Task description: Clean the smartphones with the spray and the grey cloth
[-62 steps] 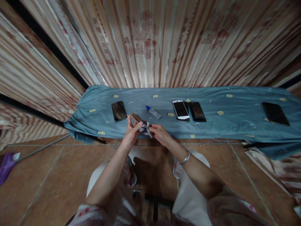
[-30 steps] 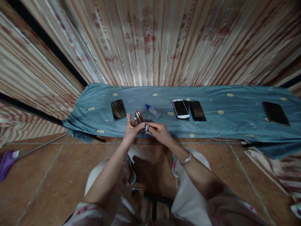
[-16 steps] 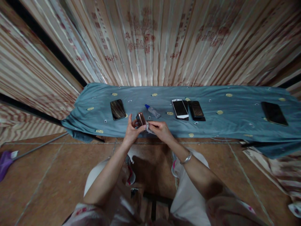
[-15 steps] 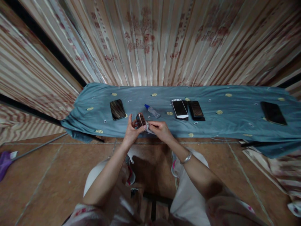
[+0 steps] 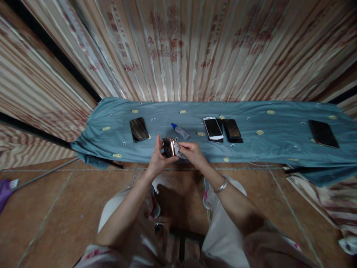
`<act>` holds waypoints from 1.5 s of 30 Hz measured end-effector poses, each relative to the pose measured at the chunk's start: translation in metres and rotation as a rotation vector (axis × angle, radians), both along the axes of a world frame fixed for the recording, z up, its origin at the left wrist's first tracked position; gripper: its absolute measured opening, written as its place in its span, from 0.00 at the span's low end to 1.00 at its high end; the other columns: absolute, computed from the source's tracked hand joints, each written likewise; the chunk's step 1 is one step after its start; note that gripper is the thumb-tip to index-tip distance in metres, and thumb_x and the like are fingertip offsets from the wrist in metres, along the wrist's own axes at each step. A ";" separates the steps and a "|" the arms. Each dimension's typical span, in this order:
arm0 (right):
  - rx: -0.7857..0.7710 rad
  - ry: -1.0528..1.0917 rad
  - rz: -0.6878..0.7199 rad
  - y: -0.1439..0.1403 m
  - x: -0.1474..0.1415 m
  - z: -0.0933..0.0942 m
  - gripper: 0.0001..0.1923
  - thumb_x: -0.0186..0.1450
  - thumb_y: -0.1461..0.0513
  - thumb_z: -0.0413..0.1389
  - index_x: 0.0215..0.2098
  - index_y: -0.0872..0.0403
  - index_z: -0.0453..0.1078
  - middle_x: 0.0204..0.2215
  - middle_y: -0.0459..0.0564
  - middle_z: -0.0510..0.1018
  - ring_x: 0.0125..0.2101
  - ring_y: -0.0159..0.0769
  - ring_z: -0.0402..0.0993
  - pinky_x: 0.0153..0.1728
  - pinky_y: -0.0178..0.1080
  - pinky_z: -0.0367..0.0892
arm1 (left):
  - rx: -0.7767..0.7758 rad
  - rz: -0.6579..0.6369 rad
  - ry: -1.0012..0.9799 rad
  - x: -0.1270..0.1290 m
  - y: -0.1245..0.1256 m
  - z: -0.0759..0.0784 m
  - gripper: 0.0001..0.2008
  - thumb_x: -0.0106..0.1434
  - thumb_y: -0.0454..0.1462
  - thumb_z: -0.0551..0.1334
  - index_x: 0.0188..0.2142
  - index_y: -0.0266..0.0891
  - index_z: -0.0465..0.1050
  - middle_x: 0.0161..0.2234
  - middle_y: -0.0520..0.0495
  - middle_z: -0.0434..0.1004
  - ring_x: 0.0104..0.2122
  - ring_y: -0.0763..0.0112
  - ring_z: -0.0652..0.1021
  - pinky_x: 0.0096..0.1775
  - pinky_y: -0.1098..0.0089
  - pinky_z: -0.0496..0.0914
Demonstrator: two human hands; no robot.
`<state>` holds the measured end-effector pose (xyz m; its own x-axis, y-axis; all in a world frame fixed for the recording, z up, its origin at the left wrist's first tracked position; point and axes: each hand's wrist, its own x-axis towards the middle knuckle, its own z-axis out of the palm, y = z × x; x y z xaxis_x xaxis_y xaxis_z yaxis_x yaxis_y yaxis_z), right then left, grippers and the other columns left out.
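Note:
My left hand (image 5: 161, 160) grips a small phone (image 5: 168, 148) with a dark face and shiny rose-gold edges, thumb below and fingers above. Pinched in my right hand (image 5: 193, 152) is a light grey cloth (image 5: 178, 149), pressed against the phone's right edge. Both hands are over the near edge of the table. Just beyond them lies a clear bottle with a blue cap (image 5: 180, 131). The far side of the phone is hidden by my fingers.
A blue-green cloth (image 5: 158, 111) covers the long, narrow table. A dark phone (image 5: 138, 129) lies left, a white phone (image 5: 213, 128) and a black phone (image 5: 233, 130) right of centre, another dark phone (image 5: 323, 133) far right. Behind hangs a striped curtain (image 5: 192, 67).
My left hand has turned the phone, so its dark face now shows more. The cloth in my right hand has shifted slightly right, still against the phone's edge.

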<state>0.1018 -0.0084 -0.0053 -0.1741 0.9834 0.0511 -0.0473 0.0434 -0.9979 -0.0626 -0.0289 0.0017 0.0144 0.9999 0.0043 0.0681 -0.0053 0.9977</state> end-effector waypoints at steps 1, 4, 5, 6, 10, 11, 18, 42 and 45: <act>-0.015 0.019 -0.006 0.000 0.000 0.001 0.19 0.53 0.50 0.63 0.37 0.53 0.82 0.34 0.49 0.83 0.36 0.39 0.77 0.42 0.42 0.70 | 0.009 -0.012 0.021 0.000 -0.001 0.001 0.66 0.37 0.38 0.77 0.70 0.45 0.40 0.61 0.36 0.65 0.59 0.55 0.68 0.57 0.58 0.65; -0.066 0.067 0.000 0.000 0.000 0.004 0.20 0.51 0.49 0.65 0.37 0.53 0.81 0.35 0.49 0.83 0.37 0.38 0.77 0.43 0.40 0.70 | 0.056 -0.023 0.095 -0.001 -0.003 0.002 0.66 0.38 0.36 0.77 0.70 0.45 0.39 0.64 0.36 0.62 0.61 0.55 0.66 0.58 0.58 0.64; -0.079 0.079 0.006 0.000 -0.001 0.005 0.20 0.51 0.48 0.65 0.36 0.53 0.81 0.35 0.48 0.83 0.37 0.37 0.77 0.42 0.40 0.70 | 0.075 -0.023 0.123 -0.001 -0.004 0.002 0.65 0.39 0.36 0.76 0.70 0.45 0.39 0.64 0.36 0.61 0.62 0.55 0.65 0.58 0.58 0.63; -0.089 0.089 0.010 -0.001 -0.001 0.006 0.20 0.51 0.48 0.65 0.36 0.52 0.81 0.34 0.48 0.83 0.36 0.37 0.76 0.41 0.39 0.70 | 0.093 -0.024 0.155 -0.002 -0.004 0.003 0.65 0.39 0.35 0.76 0.70 0.44 0.39 0.65 0.35 0.60 0.63 0.54 0.65 0.59 0.57 0.62; -0.139 0.155 -0.020 0.000 -0.001 0.009 0.19 0.49 0.49 0.66 0.33 0.53 0.82 0.29 0.46 0.82 0.30 0.33 0.73 0.35 0.36 0.68 | 0.170 -0.051 0.293 -0.004 -0.004 0.002 0.62 0.41 0.34 0.74 0.70 0.40 0.39 0.65 0.32 0.58 0.64 0.51 0.62 0.62 0.53 0.58; -0.157 0.172 -0.030 0.001 0.000 0.009 0.19 0.49 0.49 0.66 0.33 0.53 0.82 0.29 0.46 0.82 0.29 0.32 0.73 0.34 0.35 0.68 | 0.194 -0.059 0.314 -0.004 -0.004 0.002 0.62 0.41 0.33 0.74 0.70 0.39 0.40 0.66 0.32 0.58 0.64 0.50 0.62 0.62 0.53 0.58; -0.246 0.183 -0.011 0.005 0.007 0.010 0.17 0.46 0.53 0.68 0.31 0.53 0.82 0.28 0.47 0.82 0.28 0.32 0.74 0.34 0.36 0.67 | 0.342 -0.097 0.466 -0.007 -0.007 -0.003 0.58 0.43 0.30 0.70 0.70 0.39 0.41 0.65 0.33 0.59 0.64 0.48 0.62 0.62 0.51 0.57; -0.282 0.084 -0.025 0.011 0.012 0.009 0.18 0.45 0.50 0.68 0.25 0.55 0.78 0.22 0.44 0.78 0.25 0.30 0.70 0.29 0.34 0.63 | 0.598 -0.279 0.697 0.010 -0.021 -0.010 0.53 0.54 0.29 0.64 0.70 0.41 0.32 0.66 0.33 0.56 0.61 0.50 0.65 0.58 0.49 0.64; -0.273 0.062 -0.059 0.012 0.012 0.008 0.18 0.45 0.50 0.68 0.24 0.55 0.78 0.22 0.45 0.78 0.26 0.31 0.70 0.29 0.34 0.63 | 0.611 -0.319 0.699 0.011 -0.021 -0.011 0.55 0.53 0.28 0.64 0.70 0.42 0.30 0.66 0.33 0.57 0.62 0.50 0.64 0.59 0.49 0.63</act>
